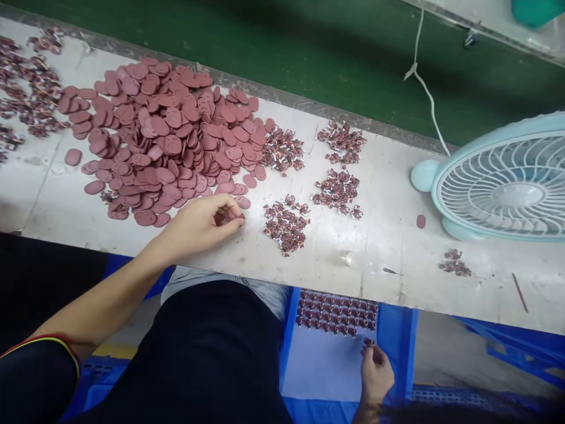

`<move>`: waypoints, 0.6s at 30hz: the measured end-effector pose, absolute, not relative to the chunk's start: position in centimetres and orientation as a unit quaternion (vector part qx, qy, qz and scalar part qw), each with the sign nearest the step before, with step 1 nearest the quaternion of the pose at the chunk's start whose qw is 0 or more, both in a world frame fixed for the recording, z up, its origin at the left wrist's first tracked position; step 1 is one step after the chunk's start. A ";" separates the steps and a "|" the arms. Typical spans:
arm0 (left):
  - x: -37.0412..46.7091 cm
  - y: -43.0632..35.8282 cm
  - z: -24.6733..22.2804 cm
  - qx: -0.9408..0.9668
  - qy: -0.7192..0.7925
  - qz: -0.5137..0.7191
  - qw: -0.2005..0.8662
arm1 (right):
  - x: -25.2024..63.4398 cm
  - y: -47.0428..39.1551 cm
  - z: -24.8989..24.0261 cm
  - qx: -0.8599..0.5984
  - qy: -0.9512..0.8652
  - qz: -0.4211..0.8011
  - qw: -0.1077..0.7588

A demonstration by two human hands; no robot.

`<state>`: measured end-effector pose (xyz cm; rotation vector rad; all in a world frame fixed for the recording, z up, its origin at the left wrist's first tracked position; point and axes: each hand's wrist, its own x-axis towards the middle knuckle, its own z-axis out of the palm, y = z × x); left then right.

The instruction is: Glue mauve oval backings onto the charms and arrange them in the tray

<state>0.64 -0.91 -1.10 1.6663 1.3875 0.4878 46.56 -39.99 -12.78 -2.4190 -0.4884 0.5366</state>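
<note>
My left hand [205, 227] rests on the table beside the large pile of flat reddish-brown oval pieces [172, 135]. Its thumb and fingers are curled together, and whatever they may hold is too hidden to make out. Below the table edge, my right hand [377, 374] pinches a small brown figure piece [368, 343] over a blue crate [397, 335]. In the crate, similar small figures stand in neat rows [338, 312] along the far part of a pale sheet [324, 365]. The near part of the sheet is bare.
Heaps of small brown figures [286, 227] lie right of the ovals, with more at far left [30, 88]. A light-blue fan [507, 182] stands at right. Near it lie a single oval [421, 221], a small cluster [454, 265] and a thin brown stick [519, 292].
</note>
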 end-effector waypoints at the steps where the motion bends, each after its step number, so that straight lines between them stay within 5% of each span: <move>1: 0.5 -0.9 -0.8 0.655 0.560 0.212 0.461 | 46.8 -40.8 -13.7 -0.924 -0.179 0.193 0.277; 9: -0.9 -1.5 -0.3 0.567 0.474 0.328 0.589 | 50.3 -43.4 -19.2 -0.954 -0.164 0.203 0.146; 18: -1.5 -3.1 -0.9 0.458 0.435 0.358 0.688 | 50.6 -43.0 -18.9 -0.945 -0.155 0.238 0.161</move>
